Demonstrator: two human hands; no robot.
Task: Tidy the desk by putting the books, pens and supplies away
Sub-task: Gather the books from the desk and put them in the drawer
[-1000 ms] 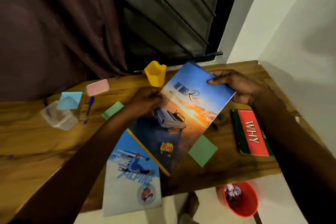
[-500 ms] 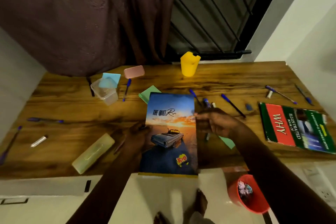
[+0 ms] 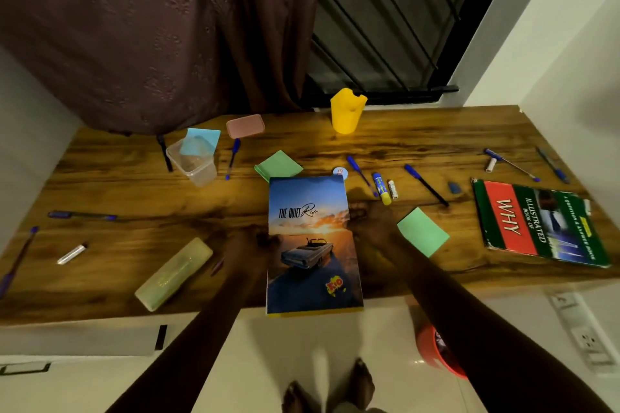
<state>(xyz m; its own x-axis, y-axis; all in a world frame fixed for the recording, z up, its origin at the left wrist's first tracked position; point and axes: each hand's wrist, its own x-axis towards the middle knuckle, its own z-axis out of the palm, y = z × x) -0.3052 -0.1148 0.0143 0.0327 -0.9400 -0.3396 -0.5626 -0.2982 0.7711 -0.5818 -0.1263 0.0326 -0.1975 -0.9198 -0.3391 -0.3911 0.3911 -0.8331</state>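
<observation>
A blue notebook titled "The Quiet Ride" (image 3: 310, 245) lies on the wooden desk (image 3: 385, 144), its near end overhanging the front edge. My left hand (image 3: 250, 245) grips its left edge and my right hand (image 3: 367, 221) grips its right edge. A yellow edge of something beneath shows at its near end. A green and red "WHY" book (image 3: 540, 221) lies at the right. Several blue pens (image 3: 425, 184) are scattered over the desk. A yellow pen cup (image 3: 347, 111) stands at the back. A glue stick (image 3: 381, 188) lies right of the notebook.
A clear plastic tub (image 3: 194, 161), pink lid (image 3: 245, 126), blue sticky pad (image 3: 203, 139), green sticky pads (image 3: 422, 231) and a pale green pencil case (image 3: 174, 273) lie around. A red bucket (image 3: 432, 350) stands on the floor below. Walls close both sides.
The notebook came down from a tilted hold to lie square on the desk over the ski-cover notebook. Both hands slid to its side edges. The camera pulled back, showing more of the desk.
</observation>
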